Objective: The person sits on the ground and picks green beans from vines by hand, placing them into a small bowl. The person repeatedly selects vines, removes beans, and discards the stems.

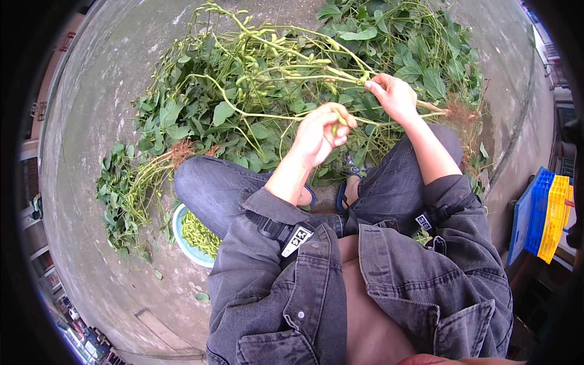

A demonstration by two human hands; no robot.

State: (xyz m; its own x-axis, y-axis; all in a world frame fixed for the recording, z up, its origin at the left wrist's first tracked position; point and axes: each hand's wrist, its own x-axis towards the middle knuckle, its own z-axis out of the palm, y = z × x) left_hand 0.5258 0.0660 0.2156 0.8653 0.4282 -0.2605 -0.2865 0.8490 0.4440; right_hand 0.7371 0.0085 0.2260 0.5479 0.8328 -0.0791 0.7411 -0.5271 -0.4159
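My right hand (396,97) pinches the stem of a green bean plant (286,52), whose stripped branches, hung with plump pods, reach out to the left. Lower and to the left, my left hand (321,135) is closed with a green bean pod (340,118) between its fingers. Beneath both hands spreads a heap of leafy bean plants (194,115). A light blue basin (178,230) full of picked pods sits beside my left knee, partly hidden by my leg and sleeve.
More leafy plants (420,42) lie at the far right, with brown roots (462,115) beside my right knee. A smaller bunch (125,194) rests on the concrete floor (91,152) at left. Blue and yellow plastic crates (550,210) stand at the right.
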